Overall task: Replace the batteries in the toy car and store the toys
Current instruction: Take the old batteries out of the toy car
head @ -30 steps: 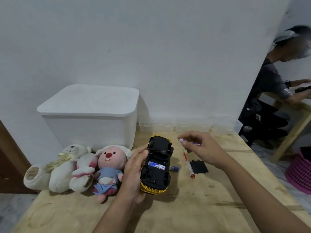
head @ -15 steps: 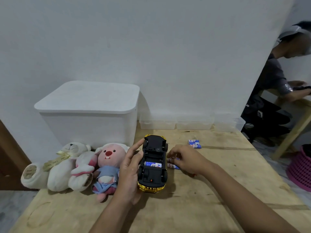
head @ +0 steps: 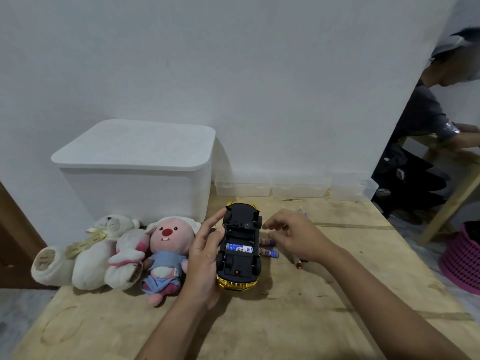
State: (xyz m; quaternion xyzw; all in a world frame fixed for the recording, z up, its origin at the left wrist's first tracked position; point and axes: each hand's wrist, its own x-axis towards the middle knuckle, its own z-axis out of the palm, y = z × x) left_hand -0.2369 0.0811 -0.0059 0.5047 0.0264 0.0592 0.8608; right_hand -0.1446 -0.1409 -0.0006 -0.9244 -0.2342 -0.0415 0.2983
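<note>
A gold toy car (head: 240, 249) lies upside down on the wooden table (head: 259, 320), black underside up, battery bay open with one blue-and-white battery (head: 239, 248) inside. My left hand (head: 205, 258) grips the car's left side. My right hand (head: 296, 236) hovers just right of the car, fingers spread, holding nothing. Two loose batteries (head: 268, 247) lie on the table between the car and that hand. A red-tipped screwdriver (head: 297, 262) pokes out from under my right hand. A pink plush (head: 166, 253) and white plush toys (head: 93, 253) lie to the left.
A large white lidded bin (head: 137, 167) stands behind the plush toys. Low clear plastic boxes (head: 296, 187) line the wall. Another person (head: 428, 131) sits at a table on the right, beside a pink basket (head: 462, 258) on the floor.
My right hand set batteries down at the far side of the table, came back beside the car, and now lifts open above two loose batteries. The car has been lowered toward the table.
</note>
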